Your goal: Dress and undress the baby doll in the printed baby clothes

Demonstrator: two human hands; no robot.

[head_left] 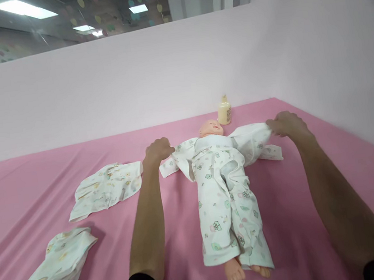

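Observation:
A baby doll (211,128) lies on its back with its head toward the wall and its bare feet toward me. It wears printed white baby trousers (212,205). A matching baby shirt (251,143) is spread beneath its upper body, front parted over a white torso. My left hand (159,150) pinches the shirt's edge on the left side, beside a sleeve. On the other side, my right hand (290,125) grips the opposite edge, pulled taut and slightly raised. Both shirt sleeves stick out sideways. The doll's arms are hidden by cloth.
A pump bottle (224,111) stands behind the doll's head. Two more printed baby garments lie at left: a spread one (107,189) and a folded one (53,277). Pink sheeting (125,244) covers the table. White walls (114,85) border the back and right.

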